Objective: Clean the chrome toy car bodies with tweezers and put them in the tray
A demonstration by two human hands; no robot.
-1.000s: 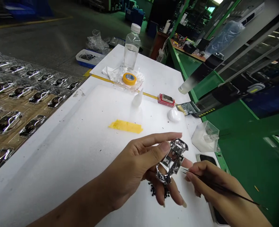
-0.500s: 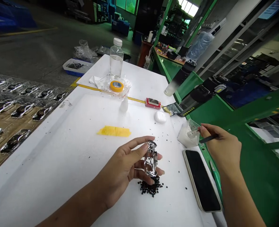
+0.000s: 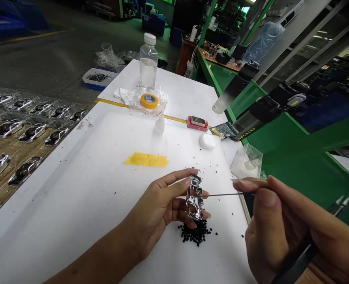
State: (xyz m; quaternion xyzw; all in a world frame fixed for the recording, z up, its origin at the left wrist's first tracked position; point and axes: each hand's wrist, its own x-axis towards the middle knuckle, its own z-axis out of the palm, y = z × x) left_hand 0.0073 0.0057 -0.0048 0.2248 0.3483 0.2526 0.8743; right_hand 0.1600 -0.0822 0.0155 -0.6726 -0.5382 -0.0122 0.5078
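The left hand (image 3: 159, 201) grips one chrome model car body (image 3: 194, 197), while the right hand (image 3: 281, 225) pinches one thin metal pick (image 3: 218, 194).

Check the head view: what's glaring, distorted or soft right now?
Head view: the chrome car shell glares in spots but is readable; the right hand looms oversized near the lens; wide-angle distortion leans the green bench edge; the far blue crates look dim and soft.

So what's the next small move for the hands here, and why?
Probably ease the tip of the tweezers along the chrome car body, using the right hand, while the left hand steadies it. The tip is already at the body, and black granules lie heaped directly below, so loose bits would likely drop there.
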